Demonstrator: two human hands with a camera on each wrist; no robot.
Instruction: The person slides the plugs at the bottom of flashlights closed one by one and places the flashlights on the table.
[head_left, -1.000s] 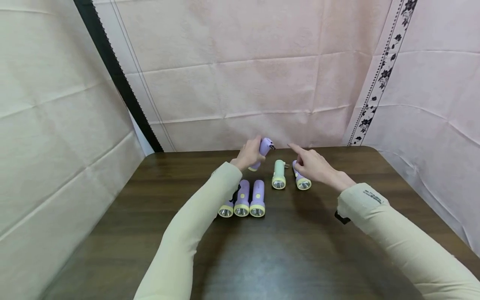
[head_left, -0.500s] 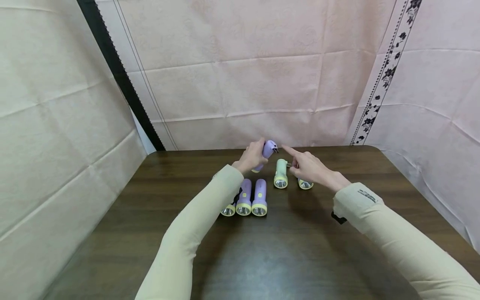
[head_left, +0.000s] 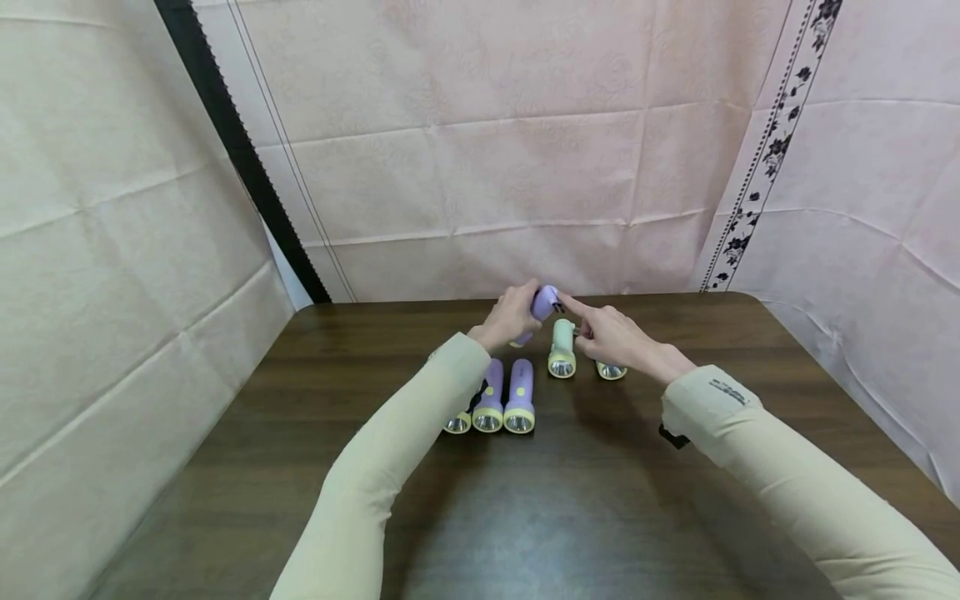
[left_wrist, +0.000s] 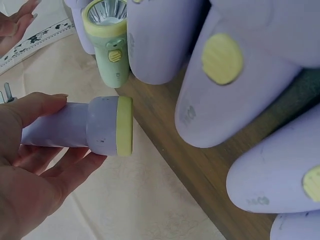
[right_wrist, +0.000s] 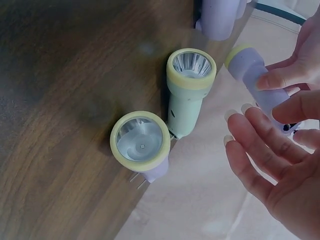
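One purple flashlight (left_wrist: 82, 125) clamped in left fingers (left_wrist: 82, 168); right fingers (right_wrist: 246, 167) apart, index (right_wrist: 302, 106) near prongs (left_wrist: 8, 92); green flashlight (right_wrist: 188, 97) on table (right_wrist: 60, 100).

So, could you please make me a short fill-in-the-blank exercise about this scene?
1. The left hand grips a purple flashlight whose rim is ____ in colour.
2. In the head view, the right hand stretches its ____ finger toward that flashlight's prong end.
3. One flashlight standing apart from the purple ones in colour has a ____ body.
4. The wooden table under the other flashlights is ____ in colour.

Missing words: yellow; index; green; brown.
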